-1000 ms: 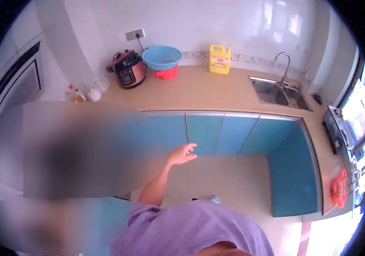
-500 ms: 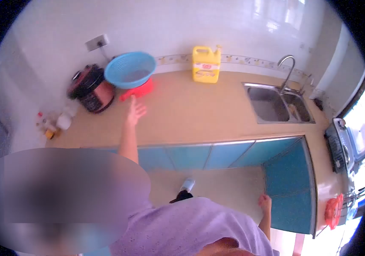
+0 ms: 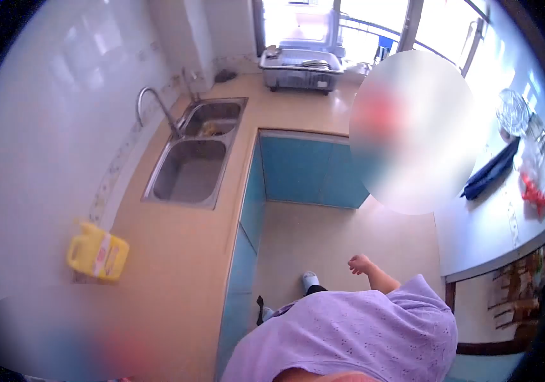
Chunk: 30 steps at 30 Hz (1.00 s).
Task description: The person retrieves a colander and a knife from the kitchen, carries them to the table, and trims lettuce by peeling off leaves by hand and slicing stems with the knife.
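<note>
Standing in the kitchen's floor space, lower centre of the frame, I list what shows.

Right hand [image 3: 361, 264]: raised a little above the floor, lower centre-right, fingers loosely curled, part open, nothing in it. It touches nothing; the tan floor [image 3: 323, 235] lies under it and my shoe [image 3: 310, 280] is just to its left.

Left hand: out of view, so I cannot tell its state.

Counter [image 3: 177, 254]: tan, running up the left side and turning across the top. Blue cabinet fronts [image 3: 304, 169] sit under it.

Double sink [image 3: 193, 169]: upper left of centre, tap [image 3: 151, 102] on its left edge; something yellowish lies in the farther basin, too small to name.

Yellow jug [image 3: 97, 254]: left, on the counter against the white tiled wall, well apart from my hand.

Dish rack [image 3: 301, 67]: top centre, by the window.

Grey worktop [image 3: 495, 223]: right side, bearing a dark blue cloth [image 3: 492, 169], a red item [image 3: 532, 191] and a clear glass dish [image 3: 514, 111].

Blurred patches: upper right and lower left; contents not readable.

Risks, as I judge them: with the hand free and swinging near the corner of the cabinets, a careless turn could knock my knuckles on it. The cloth hangs toward the worktop's edge, and a brush past could pull it down.
</note>
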### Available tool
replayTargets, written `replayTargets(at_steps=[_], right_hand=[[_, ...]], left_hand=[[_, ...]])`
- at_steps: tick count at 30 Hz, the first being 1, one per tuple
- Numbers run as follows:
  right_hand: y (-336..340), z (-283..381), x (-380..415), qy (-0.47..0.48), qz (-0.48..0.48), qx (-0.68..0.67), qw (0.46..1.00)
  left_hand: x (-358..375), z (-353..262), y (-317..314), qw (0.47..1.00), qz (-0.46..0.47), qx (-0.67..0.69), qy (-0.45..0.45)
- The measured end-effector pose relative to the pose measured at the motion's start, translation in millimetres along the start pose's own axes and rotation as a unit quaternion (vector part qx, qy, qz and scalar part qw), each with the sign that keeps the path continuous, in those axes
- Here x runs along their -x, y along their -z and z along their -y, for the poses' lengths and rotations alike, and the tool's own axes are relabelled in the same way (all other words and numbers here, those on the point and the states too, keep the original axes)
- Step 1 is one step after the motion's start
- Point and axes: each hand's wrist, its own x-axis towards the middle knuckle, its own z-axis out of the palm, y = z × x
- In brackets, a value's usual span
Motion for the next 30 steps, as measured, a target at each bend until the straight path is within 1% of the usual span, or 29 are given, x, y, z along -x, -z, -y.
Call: replayTargets(at_steps=[3, 6, 10, 12, 14, 15, 16, 17, 18, 19, 20, 21, 22, 23, 24, 26, 27, 28, 29, 30], right_hand=[[-2.9, -13.7, -8.8, 0.009, -0.017, -0.067, 0.998], [16.1, -9.8, -29.4, 0.014, 0.0, -0.073, 0.997], [69.2, -13.9, -68.6, 0.016, -0.003, -0.084, 0.996], [115.6, -6.3, -97.9, 0.042, -0.025, -0.07, 0.996], [171.0, 1.7, -135.8, 0.098, -0.043, -0.046, 0.993], [190.4, -4.2, -151.5, 0.115, -0.049, -0.037, 0.991], [212.3, -6.4, -165.1, 0.163, -0.09, -0.067, 0.98], [241.4, -4.0, -176.9, 0.209, -0.135, -0.095, 0.964], [272.2, 4.5, -173.3, 0.233, -0.162, -0.102, 0.954], [304.8, 13.2, -167.4, 0.257, -0.189, -0.107, 0.942], [337.0, 22.0, -160.2, 0.273, -0.216, -0.101, 0.932], [369.5, 29.2, -156.6, 0.284, -0.241, -0.075, 0.925], [401.3, 40.8, -145.4, 0.305, -0.257, -0.082, 0.913], [434.4, 54.8, -131.6, 0.329, -0.267, -0.084, 0.902], [464.9, 70.7, -113.8, 0.328, -0.298, -0.048, 0.895], [520.1, 98.3, -94.0, 0.346, -0.341, -0.066, 0.871], [547.2, 111.1, -89.8, 0.376, -0.371, -0.044, 0.848], [571.5, 132.5, -73.1, 0.346, -0.373, -0.032, 0.86], [592.7, 147.2, -73.5, 0.419, -0.381, -0.063, 0.822], [618.8, 155.6, -82.9, 0.393, -0.367, -0.09, 0.838]], left_hand=[[36.1, -18.3, -52.0, 0.998, -0.023, 0.059, 0.017], [76.3, -53.5, -108.9, 0.993, -0.018, 0.118, 0.021], [139.2, -100.8, -183.7, 0.98, 0.003, 0.197, 0.036], [177.0, -121.9, -219.3, 0.973, 0.009, 0.226, 0.043], [205.4, -159.7, -267.5, 0.975, 0.006, 0.219, 0.044], [215.0, -177.6, -302.3, 0.983, -0.006, 0.179, 0.043], [224.8, -195.0, -337.4, 0.989, -0.018, 0.139, 0.043], [235.4, -198.9, -365.4, 0.994, -0.03, 0.099, 0.047], [233.7, -189.6, -383.7, 0.998, -0.031, -0.008, -0.053], [228.5, -183.8, -401.8, 0.981, -0.031, -0.114, -0.153], [231.1, -180.6, -416.2, 0.943, -0.032, -0.216, -0.25], [247.8, -192.6, -430.2, 0.924, -0.028, -0.218, -0.312], [280.8, -234.2, -450.2, 0.902, -0.024, -0.217, -0.373], [303.4, -257.9, -468.4, 0.876, -0.02, -0.213, -0.432], [306.6, -253.8, -484.5, 0.871, -0.008, -0.217, -0.441], [305.3, -241.7, -519.1, 0.861, 0.016, -0.224, -0.457], [314.6, -242.4, -534.0, 0.867, 0.012, -0.228, -0.444], [326.3, -247.9, -547.1, 0.872, 0.008, -0.233, -0.43], [337.8, -250.2, -560.9, 0.878, 0.005, -0.238, -0.415], [348.2, -248.4, -574.3, 0.888, -0.024, -0.249, -0.385]])
